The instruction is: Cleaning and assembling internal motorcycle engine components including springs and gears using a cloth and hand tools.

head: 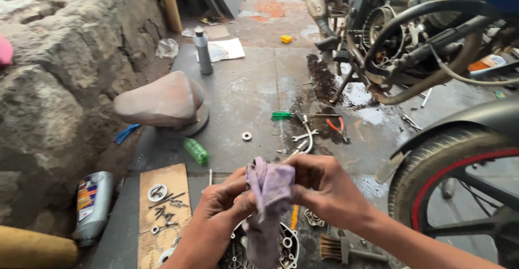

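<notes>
1. A pale purple rag (268,193) was bunched between both hands, held up over a metal engine cover (281,250) on the floor (243,90).
2. Wiping looked mid-way — loose bolts (165,204) lay on cardboard left of the hands, and pliers (338,127) lay beyond them.
3. The left hand (224,207) gripped the rag from below; the right hand (324,185) pinched its top, both wrists bent inward.

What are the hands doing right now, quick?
Left hand: closed, gripping the purple rag.
Right hand: closed, gripping the same rag.
</notes>
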